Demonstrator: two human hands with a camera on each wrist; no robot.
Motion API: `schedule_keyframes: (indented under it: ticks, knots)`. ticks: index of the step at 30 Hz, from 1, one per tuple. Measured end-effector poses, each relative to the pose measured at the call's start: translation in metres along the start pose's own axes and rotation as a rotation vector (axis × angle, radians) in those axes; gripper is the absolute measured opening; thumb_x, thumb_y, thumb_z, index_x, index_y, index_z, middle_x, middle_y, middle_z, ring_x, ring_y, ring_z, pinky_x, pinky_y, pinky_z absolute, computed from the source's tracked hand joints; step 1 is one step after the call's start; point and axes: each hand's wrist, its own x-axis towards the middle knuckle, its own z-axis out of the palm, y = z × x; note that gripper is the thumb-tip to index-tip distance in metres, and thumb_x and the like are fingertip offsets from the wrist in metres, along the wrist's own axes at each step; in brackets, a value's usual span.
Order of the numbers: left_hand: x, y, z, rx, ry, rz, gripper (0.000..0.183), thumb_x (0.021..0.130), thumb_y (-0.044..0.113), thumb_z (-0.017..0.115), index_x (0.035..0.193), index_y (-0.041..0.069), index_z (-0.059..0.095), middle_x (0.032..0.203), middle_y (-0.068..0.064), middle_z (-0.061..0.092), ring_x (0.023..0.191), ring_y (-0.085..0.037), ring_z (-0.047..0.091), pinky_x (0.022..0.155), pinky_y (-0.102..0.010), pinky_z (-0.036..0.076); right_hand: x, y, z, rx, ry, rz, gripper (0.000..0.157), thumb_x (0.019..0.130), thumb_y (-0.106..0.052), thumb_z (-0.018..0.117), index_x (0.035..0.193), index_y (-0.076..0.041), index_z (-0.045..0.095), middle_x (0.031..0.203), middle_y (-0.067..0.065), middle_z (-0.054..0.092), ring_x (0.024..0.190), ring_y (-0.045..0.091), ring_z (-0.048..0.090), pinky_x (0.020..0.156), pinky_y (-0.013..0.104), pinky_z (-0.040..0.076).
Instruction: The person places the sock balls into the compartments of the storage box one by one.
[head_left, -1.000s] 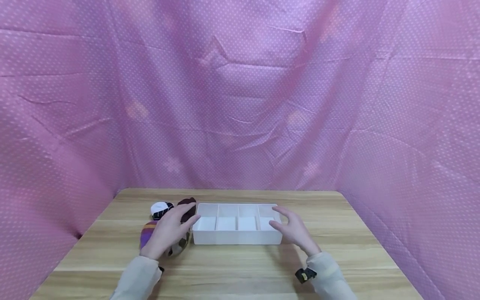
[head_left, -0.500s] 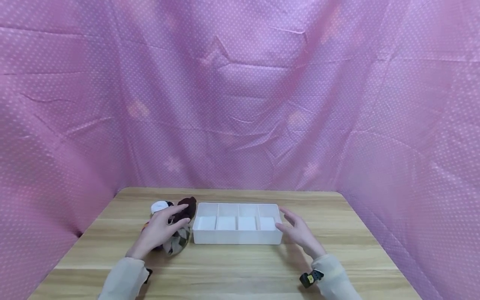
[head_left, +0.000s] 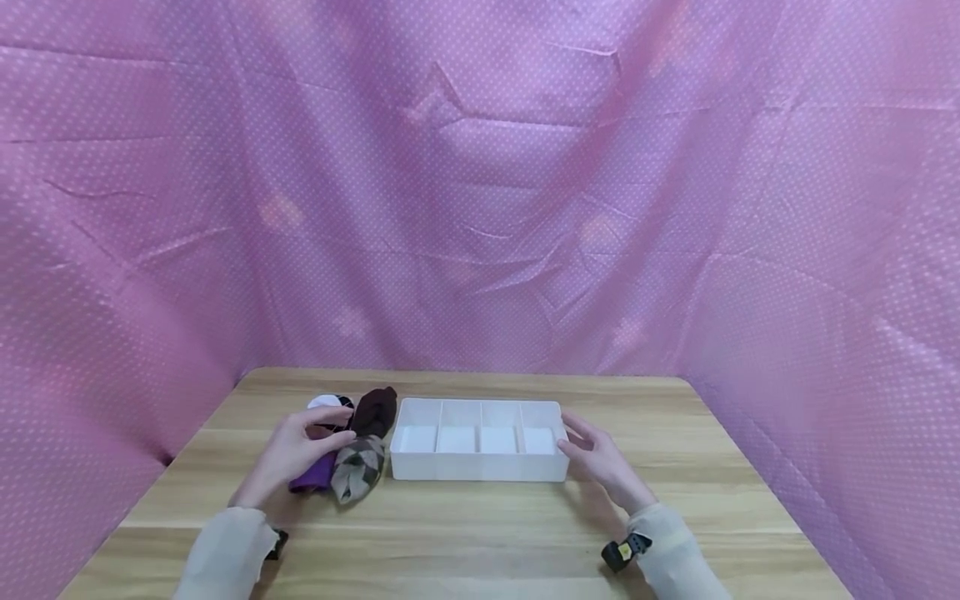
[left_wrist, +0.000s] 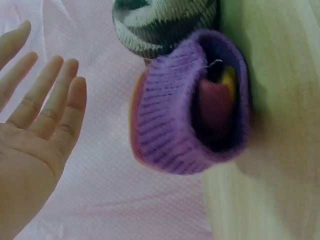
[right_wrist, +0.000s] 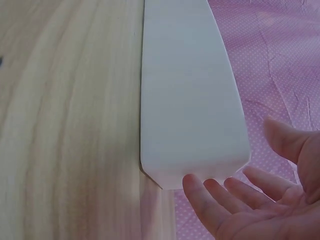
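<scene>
Rolled-up socks lie in a cluster left of a white divided box [head_left: 480,468]. The purple sock roll [left_wrist: 172,112] has a ribbed cuff with red and yellow inside. Beside it are a camouflage-patterned sock roll [head_left: 358,471], a dark brown sock roll [head_left: 375,410] and a white-and-black one [head_left: 325,401]. My left hand [head_left: 288,454] hovers over the purple and white-and-black rolls, holding nothing; its fingers are extended in the left wrist view. At the box's right end is my right hand [head_left: 602,468], fingertips [right_wrist: 191,182] right at the end wall, fingers loosely spread.
The box has several compartments in a row, with nothing seen in them. It stands on a wooden table [head_left: 480,542]. Pink dotted cloth [head_left: 480,208] hangs behind and along both sides of the table.
My left hand has drawn back leftward from the box's left end, uncovering the camouflage and brown sock rolls. My right hand has shifted slightly outward from over the box's right rim.
</scene>
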Motion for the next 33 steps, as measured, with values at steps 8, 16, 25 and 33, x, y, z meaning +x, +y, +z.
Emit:
schedule_keyframes:
  ticks: [8,16,25,33]
  knots:
    - [0.0,-0.019,-0.012,-0.335,-0.04,-0.128,0.051,0.083,0.02,0.079,0.128,0.004,0.063,0.113,-0.007,0.072,0.093,-0.017,0.071,0.08,-0.029,0.057,-0.001,0.001,-0.001,-0.017,-0.012,0.015,0.061,0.097,-0.014,0.06,0.151,-0.004,0.033,0.158,0.018,0.03,0.141,0.042,0.033,0.113,0.053,0.032]
    - [-0.002,-0.04,-0.028,-0.292,-0.049,-0.178,0.057,0.085,0.024,0.077,0.133,0.002,0.057,0.127,-0.004,0.066,0.107,-0.007,0.063,0.084,-0.023,0.053,-0.001,0.001,-0.001,-0.018,-0.02,0.021,0.062,0.097,-0.013,0.06,0.151,-0.004,0.032,0.158,0.02,0.028,0.141,0.045,0.033,0.112,0.056,0.033]
    - [-0.002,-0.059,-0.035,-0.195,-0.083,-0.135,0.056,0.085,0.026,0.077,0.133,0.005,0.058,0.136,-0.023,0.057,0.12,-0.01,0.057,0.094,-0.015,0.044,0.003,0.008,-0.005,0.057,-0.06,0.066,0.063,0.097,-0.014,0.06,0.153,-0.01,0.031,0.16,0.019,0.023,0.144,0.045,0.027,0.11,0.055,0.035]
    - [-0.002,-0.069,-0.034,-0.15,-0.115,-0.128,0.058,0.084,0.025,0.077,0.134,0.003,0.057,0.134,-0.022,0.059,0.119,-0.017,0.058,0.092,-0.013,0.041,0.003,0.013,-0.004,0.098,-0.076,0.073,0.067,0.096,-0.019,0.063,0.153,-0.013,0.031,0.16,0.018,0.025,0.144,0.042,0.029,0.106,0.047,0.043]
